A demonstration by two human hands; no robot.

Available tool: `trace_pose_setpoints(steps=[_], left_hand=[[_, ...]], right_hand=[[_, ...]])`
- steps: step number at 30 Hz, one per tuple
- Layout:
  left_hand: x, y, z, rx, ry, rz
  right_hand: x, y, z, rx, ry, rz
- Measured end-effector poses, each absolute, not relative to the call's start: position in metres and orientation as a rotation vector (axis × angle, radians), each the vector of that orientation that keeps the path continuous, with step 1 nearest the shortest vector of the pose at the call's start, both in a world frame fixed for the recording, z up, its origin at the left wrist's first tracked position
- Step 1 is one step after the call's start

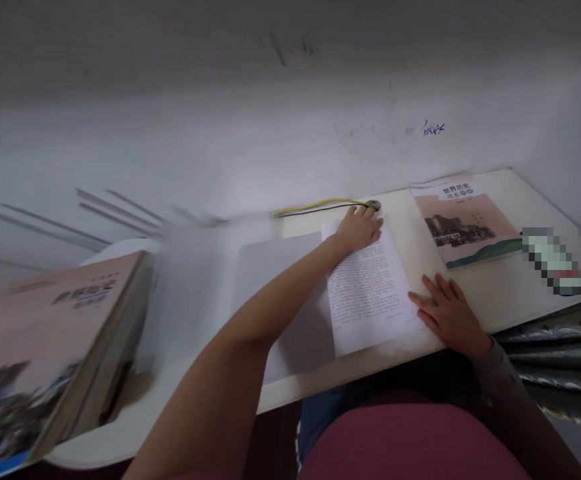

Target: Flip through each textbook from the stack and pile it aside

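A booklet lies open on the white desk, with a printed page (365, 300) on the right and a plain greyish page (300, 333) on the left. My left hand (360, 230) reaches across it and rests on the top of the printed page, fingers stretched toward a round grommet (373, 205) in the desk. My right hand (445, 317) lies spread at the page's lower right edge, its fingertips at the paper and its palm over the desk's front edge. Neither hand holds anything that I can see.
A pink-covered history book (465, 223) lies at the back right, beside a pixelated object (555, 260). At the left stands a blurred stack of books (70, 333). Yellow and black cables (320, 205) run along the wall. Patterned fabric (560, 333) hangs at the right.
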State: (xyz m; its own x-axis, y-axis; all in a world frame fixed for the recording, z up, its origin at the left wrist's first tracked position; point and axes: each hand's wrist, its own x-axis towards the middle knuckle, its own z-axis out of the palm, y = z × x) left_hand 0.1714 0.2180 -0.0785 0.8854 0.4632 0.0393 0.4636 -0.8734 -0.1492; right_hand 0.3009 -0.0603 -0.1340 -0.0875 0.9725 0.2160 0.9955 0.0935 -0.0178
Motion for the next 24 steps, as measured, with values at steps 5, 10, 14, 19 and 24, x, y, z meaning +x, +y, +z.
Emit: trace_pose_setpoints(steps=[5,10,14,19,24], left_hand=[[0.138,0.141,-0.057,-2.937,-0.456,0.120],[0.088,0.056,-0.088,-2.912,-0.708,0.205],[0.083,0.035,-0.110,-2.927,-0.917,0.159],[0.095,0.036,-0.109,-2.987,-0.965,0.184],[0.106,0.030,-0.106,-2.998,-0.990,0.177]], right_hand=[[0.301,-0.060,-0.134,-1.992,-2.189,-0.199],[0.301,-0.060,-0.131,-1.999,-2.189,-0.186],[0.308,-0.059,-0.125,-1.985,-2.241,-0.129],[0.317,-0.059,-0.124,-1.942,-2.302,-0.067],[0.318,-0.060,-0.133,-1.937,-2.280,-0.076]])
